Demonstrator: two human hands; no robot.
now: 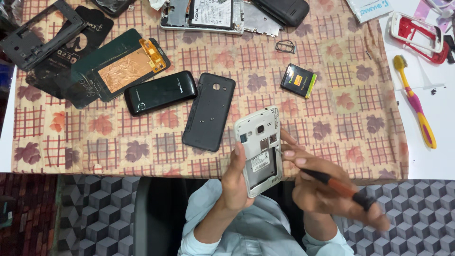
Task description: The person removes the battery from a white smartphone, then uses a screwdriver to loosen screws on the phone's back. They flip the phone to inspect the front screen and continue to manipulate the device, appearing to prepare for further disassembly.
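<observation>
Left hand point(235, 182) is gripping the white phone point(259, 150) from underneath, back cover off, empty battery bay facing us, long axis running almost straight away from our chest with the camera end farthest. We're pinching a screwdriver point(339, 186) in our right hand point(318, 185), orange-and-black handle trailing off to the right, thin metal tip touching the phone's right edge. So the phone sits just left of the tool hand, which is the nearer one for the work. Out on the checked cloth point(332, 95) we're seeing a matte black back cover point(209, 112), a glossy black phone point(160, 93) and a small battery point(298, 80).
</observation>
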